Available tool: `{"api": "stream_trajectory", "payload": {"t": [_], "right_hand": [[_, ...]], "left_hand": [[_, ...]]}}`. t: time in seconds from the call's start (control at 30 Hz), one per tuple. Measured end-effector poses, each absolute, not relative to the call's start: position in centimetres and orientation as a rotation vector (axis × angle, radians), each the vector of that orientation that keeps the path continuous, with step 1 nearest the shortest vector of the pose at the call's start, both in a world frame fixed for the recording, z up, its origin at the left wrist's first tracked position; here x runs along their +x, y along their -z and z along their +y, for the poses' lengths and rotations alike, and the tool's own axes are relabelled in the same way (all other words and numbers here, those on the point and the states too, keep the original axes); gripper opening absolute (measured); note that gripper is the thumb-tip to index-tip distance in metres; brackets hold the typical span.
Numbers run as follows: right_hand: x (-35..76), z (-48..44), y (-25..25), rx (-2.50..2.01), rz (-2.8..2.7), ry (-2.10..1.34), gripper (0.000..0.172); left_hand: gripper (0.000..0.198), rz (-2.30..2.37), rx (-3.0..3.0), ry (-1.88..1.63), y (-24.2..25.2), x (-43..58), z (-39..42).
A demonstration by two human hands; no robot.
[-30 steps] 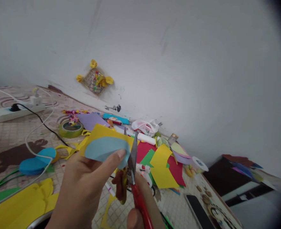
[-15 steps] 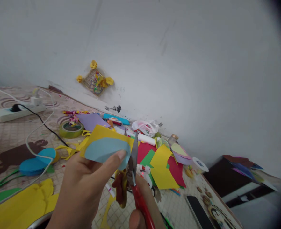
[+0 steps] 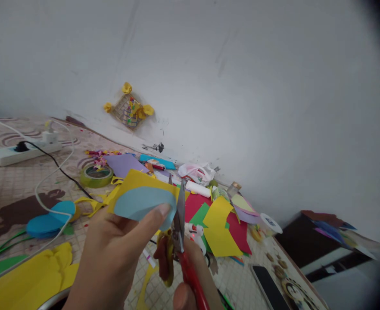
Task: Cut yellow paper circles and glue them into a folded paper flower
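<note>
My left hand (image 3: 122, 241) pinches a light blue rounded paper piece (image 3: 138, 202) together with a yellow paper sheet (image 3: 136, 181) behind it, thumb on the blue. My right hand (image 3: 196, 271) is closed round the red handles of a pair of scissors (image 3: 180, 215). The blades stand upright and parted, with the right edge of the papers between them. Below the blades, a brown and yellow object (image 3: 166, 258) shows; I cannot make out what it is.
Yellow, red and green paper sheets (image 3: 222, 219) lie at right, near a phone (image 3: 269, 286). To the left are blue paper circles (image 3: 52, 219), yellow cut-outs (image 3: 31, 271), a tape roll (image 3: 96, 174) and a power strip (image 3: 22, 153) with trailing cables. A wall rises behind.
The scissors and both hands have barely shifted; the papers stay in the same grip between the blades. The brown and yellow object below has swung slightly to the right.
</note>
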State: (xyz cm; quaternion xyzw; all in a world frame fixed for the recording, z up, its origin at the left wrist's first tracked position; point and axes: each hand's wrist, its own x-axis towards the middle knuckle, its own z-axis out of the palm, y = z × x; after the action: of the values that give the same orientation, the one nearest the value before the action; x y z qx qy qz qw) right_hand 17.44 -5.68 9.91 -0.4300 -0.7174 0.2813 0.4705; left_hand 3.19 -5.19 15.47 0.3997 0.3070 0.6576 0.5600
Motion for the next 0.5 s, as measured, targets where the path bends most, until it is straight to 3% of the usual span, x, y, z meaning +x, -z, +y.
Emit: {"api": "stream_trajectory", "payload": {"t": [0.5], "right_hand": [[16.6,-10.4,-9.8,-1.147,-1.540,-0.714,0.064]], "left_hand": [[0.017,0.754,0.974,-1.582,-15.2,2.8,-5.0]]}}
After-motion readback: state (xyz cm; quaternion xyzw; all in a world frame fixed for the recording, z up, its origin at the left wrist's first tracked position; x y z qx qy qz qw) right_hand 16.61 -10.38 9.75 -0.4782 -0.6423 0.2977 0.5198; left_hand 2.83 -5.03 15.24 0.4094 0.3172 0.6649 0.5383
